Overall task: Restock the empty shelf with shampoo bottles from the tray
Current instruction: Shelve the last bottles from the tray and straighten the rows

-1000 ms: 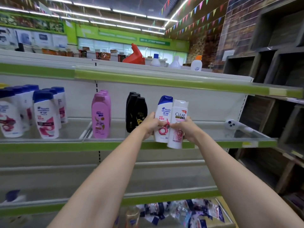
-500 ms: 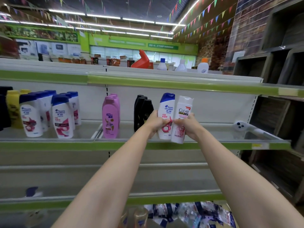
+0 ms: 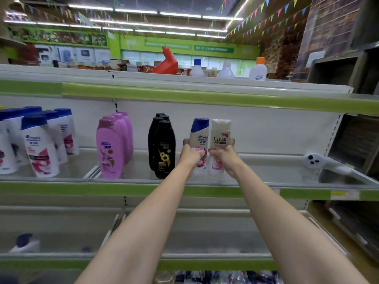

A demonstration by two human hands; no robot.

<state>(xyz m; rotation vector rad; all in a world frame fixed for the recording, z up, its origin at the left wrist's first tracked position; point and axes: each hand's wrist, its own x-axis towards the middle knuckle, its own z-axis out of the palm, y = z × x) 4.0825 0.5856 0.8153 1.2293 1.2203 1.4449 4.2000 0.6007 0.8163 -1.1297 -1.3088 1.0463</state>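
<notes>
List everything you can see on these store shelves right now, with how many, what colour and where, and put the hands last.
blue-capped bottle: one, white with blue cap, held over the middle shelf
Clear bottle: one, white, held right beside it
black bottles: about four, black, middle shelf, left of the held pair
pink bottles: about three, pink, middle shelf, further left
white bottles: several, white with blue caps, middle shelf, far left
white controller: one, white, right end of middle shelf
red jug: one, red, top shelf
top-shelf bottles: three, white, top shelf, right of the jug
left hand: grips the blue-capped bottle
right hand: grips the Clear bottle
</notes>
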